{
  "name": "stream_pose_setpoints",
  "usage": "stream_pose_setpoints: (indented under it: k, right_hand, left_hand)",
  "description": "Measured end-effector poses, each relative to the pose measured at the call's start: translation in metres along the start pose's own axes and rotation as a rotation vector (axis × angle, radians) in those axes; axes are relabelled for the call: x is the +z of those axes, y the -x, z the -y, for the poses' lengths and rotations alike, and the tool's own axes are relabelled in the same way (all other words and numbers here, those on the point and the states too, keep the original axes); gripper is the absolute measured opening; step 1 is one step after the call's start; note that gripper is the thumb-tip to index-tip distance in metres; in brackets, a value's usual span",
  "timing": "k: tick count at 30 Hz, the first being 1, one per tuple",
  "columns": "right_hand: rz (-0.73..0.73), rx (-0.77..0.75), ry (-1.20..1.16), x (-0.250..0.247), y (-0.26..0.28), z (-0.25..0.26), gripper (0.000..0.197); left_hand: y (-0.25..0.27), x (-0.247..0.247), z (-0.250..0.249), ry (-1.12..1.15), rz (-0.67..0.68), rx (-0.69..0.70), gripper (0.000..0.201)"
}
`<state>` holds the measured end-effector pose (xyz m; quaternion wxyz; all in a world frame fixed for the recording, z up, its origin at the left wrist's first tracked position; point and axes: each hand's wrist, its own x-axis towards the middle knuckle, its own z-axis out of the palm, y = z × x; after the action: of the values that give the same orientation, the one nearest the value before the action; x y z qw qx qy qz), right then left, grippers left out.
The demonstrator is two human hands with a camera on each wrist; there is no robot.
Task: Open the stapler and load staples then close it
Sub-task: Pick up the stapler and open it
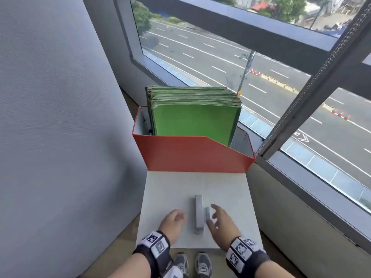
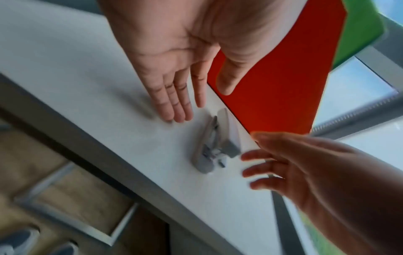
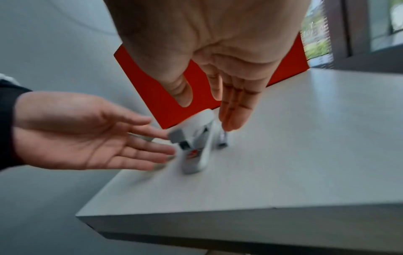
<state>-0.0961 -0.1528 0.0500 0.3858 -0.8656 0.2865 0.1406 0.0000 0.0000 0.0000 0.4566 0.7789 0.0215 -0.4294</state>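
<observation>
A grey stapler [image 1: 198, 214] lies lengthwise on the white table [image 1: 230, 189], near the front edge. Right beside it lies a short grey strip of staples [image 1: 207, 213]. My left hand [image 1: 177, 217] hovers just left of the stapler with relaxed fingers, holding nothing. On the other side my right hand [image 1: 213, 215] is open, its fingertips close to the staple strip. In the right wrist view the straight fingers [image 3: 231, 119] point down at the strip [image 3: 222, 140], next to the stapler [image 3: 196, 143]. The left wrist view shows the stapler [image 2: 214, 143] between both empty hands.
A red file box [image 1: 190, 155] full of upright green folders [image 1: 192, 121] stands at the back of the table. A grey partition is at the left, and a large window with a hanging chain is at the right. My shoes [image 1: 192, 263] show below the table's front edge.
</observation>
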Motion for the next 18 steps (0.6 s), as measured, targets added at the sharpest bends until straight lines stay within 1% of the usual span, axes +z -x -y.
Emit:
stream_pose_setpoints:
  k: [2,5,8,10,11,12,14,18]
  right_hand:
    - [0.019,0.044,-0.048,0.013,-0.012,0.019,0.058]
    - [0.037,0.135,-0.051,0.029,-0.029,0.039,0.062]
    - [0.086,0.225,0.036,0.032,-0.039,0.043,0.068]
    - [0.13,0.247,0.151,0.03,-0.042,0.046,0.077]
    - [0.144,0.244,0.191,0.028,-0.043,0.047,0.078]
    - [0.157,0.241,0.216,0.028,-0.044,0.049,0.076]
    - [0.167,0.24,0.209,0.023,-0.044,0.053,0.067]
    - [0.126,0.201,0.106,0.011,-0.039,0.068,0.049]
  left_hand:
    - [-0.004,0.012,-0.009,0.17,0.032,-0.05,0.021]
    - [-0.008,0.023,-0.017,0.228,0.066,-0.091,0.03]
    - [-0.004,0.023,-0.016,0.274,0.052,-0.125,0.033]
    - [0.002,0.024,-0.021,0.327,0.034,-0.143,0.031]
    - [0.001,0.024,-0.02,0.349,0.028,-0.161,0.031]
    - [0.002,0.023,-0.02,0.355,0.026,-0.173,0.031]
    - [0.001,0.024,-0.023,0.382,0.015,-0.193,0.031]
    - [-0.004,0.028,-0.031,0.48,-0.004,-0.229,0.027]
